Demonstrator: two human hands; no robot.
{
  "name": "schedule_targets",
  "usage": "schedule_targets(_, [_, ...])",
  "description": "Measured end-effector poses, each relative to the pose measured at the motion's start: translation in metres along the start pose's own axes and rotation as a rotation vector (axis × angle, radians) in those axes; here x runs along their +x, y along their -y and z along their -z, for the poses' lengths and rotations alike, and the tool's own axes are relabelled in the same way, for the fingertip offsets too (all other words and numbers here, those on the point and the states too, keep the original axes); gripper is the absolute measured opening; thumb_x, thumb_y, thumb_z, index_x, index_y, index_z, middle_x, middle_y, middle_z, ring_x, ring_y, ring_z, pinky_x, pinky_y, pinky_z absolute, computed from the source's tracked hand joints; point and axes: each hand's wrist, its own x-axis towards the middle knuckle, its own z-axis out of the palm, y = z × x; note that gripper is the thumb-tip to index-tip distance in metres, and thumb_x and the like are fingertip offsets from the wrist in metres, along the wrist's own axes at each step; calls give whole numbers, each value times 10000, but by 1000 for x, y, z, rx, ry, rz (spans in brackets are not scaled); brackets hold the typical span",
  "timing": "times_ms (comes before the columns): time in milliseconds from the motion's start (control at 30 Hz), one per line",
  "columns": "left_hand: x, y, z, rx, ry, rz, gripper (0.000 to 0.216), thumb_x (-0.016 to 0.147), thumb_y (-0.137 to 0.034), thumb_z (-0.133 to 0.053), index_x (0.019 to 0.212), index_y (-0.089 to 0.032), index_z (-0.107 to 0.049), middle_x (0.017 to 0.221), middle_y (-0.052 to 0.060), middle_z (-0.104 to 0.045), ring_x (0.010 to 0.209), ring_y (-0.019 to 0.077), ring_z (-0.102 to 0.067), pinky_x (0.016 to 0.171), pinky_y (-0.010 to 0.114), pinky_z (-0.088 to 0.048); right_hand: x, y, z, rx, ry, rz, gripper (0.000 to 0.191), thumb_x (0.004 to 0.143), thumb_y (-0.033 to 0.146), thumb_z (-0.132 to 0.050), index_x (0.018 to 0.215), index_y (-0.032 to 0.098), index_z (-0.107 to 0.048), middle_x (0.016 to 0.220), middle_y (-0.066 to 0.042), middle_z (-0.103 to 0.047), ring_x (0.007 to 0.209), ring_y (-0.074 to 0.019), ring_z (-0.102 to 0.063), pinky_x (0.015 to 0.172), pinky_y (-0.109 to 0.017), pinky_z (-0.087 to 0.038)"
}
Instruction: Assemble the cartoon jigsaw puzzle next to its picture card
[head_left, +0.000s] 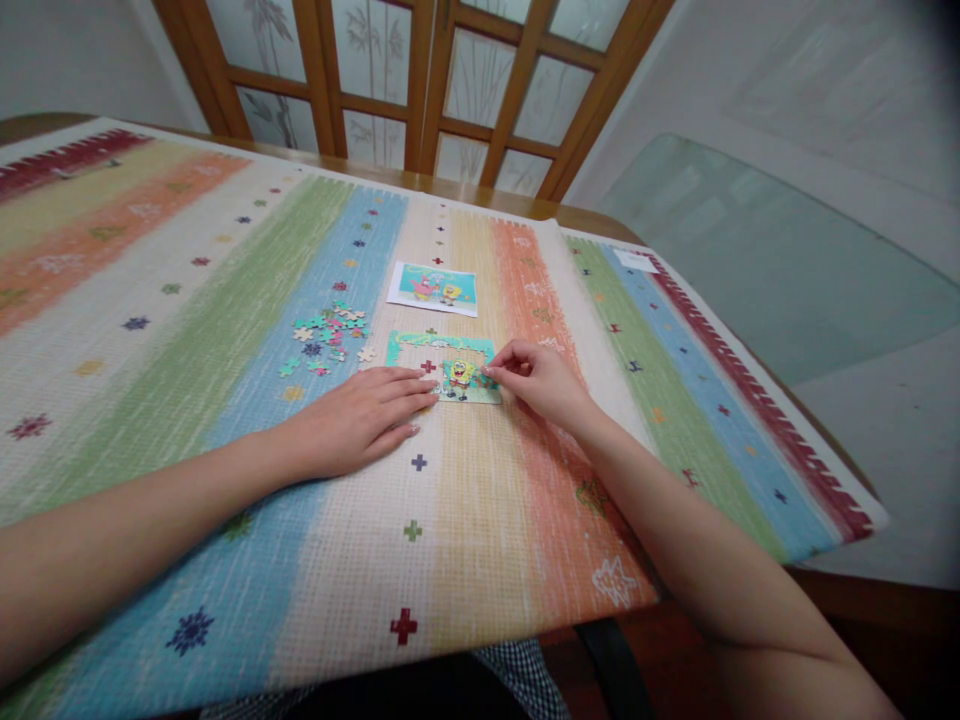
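A small, partly assembled jigsaw puzzle (442, 362) with a teal border and a yellow cartoon figure lies on the striped mat (480, 520). My left hand (360, 418) rests flat on the mat, fingers stretched out, fingertips touching the puzzle's lower left edge. My right hand (536, 378) has its fingers curled in a pinch at the puzzle's right edge, pressing on or holding a piece I cannot make out. Loose puzzle pieces (330, 338) lie in a heap to the left of the puzzle. A reference picture card (433, 287) lies just beyond the puzzle.
The mat covers a wooden table (480, 195) whose far edge runs in front of wood-framed glass doors (420, 80). The mat's right edge (757, 400) overhangs near the table's side. A glass pane (750, 260) leans at the right.
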Motion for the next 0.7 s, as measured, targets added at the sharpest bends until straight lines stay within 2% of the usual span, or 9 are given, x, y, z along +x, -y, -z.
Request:
schedule_targets(100, [0, 0, 0, -5, -2, 2, 461, 1136, -412, -412, 1507, -193, -578, 1585, 88, -577, 1494, 263, -498, 1260, 481, -377, 0, -4, -4, -43, 8, 18, 178, 872, 386, -751, 827, 217, -716, 763, -32, -712, 680, -178, -603, 615, -319, -411])
schedule_targets(233, [0, 0, 0, 0, -7, -2, 461, 1136, -409, -416, 1504, -188, -582, 1579, 87, -584, 1492, 264, -500, 1258, 481, -379, 0, -4, -6, -103, 2, 53, 138, 893, 322, -737, 805, 217, -718, 740, -24, -699, 674, -177, -592, 627, -325, -413])
schedule_targets(433, [0, -1, 0, 14, -6, -5, 464, 1141, -412, -399, 1506, -188, -578, 1585, 83, -579, 1490, 257, -501, 1260, 467, -373, 0, -2, -4, -223, -56, 105, 126, 883, 294, -798, 800, 211, -752, 853, -54, -702, 768, -202, -618, 703, -359, -451])
schedule_targets(700, [1, -1, 1, 28, 3, -11, 481, 1143, -409, -385, 1495, -150, -586, 1582, 99, -579, 1484, 269, -503, 1256, 477, -377, -1, 1, -4, -365, -38, 186, 136, 912, 279, -793, 805, 216, -738, 838, -51, -668, 825, -220, -603, 776, -381, -442])
